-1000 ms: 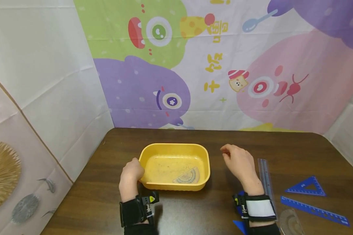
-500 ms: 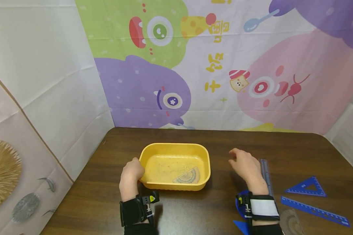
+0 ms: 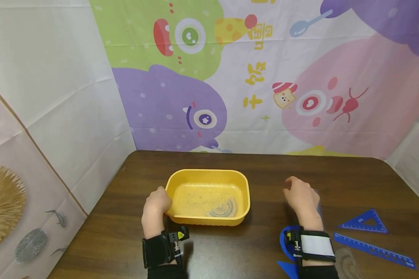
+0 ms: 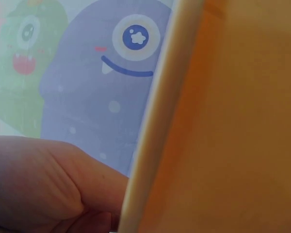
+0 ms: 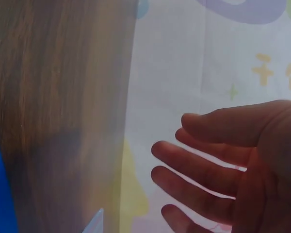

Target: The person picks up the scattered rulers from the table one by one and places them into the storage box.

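Where the lower right of the frame comes nearest you, a pointed blue piece (image 3: pixel 288 268) and a clear protractor (image 3: pixel 347 263) lie on the surface (image 3: pixel 237 248), a blue ruler (image 3: pixel 375 251) and blue set square (image 3: pixel 357 223) just beyond. Your left hand (image 3: pixel 157 201) pinches the left rim of the yellow tub (image 3: pixel 209 221), centre frame; another protractor (image 3: pixel 223 209) lies inside. Right of centre, your right hand (image 3: pixel 302 195) hovers over a clear ruler (image 3: pixel 319 209), its grip loosely spread and holding nothing. You seem to be steadying the tub while reaching; the next move likely calls for lowering that hand and pinching the ruler's edge.
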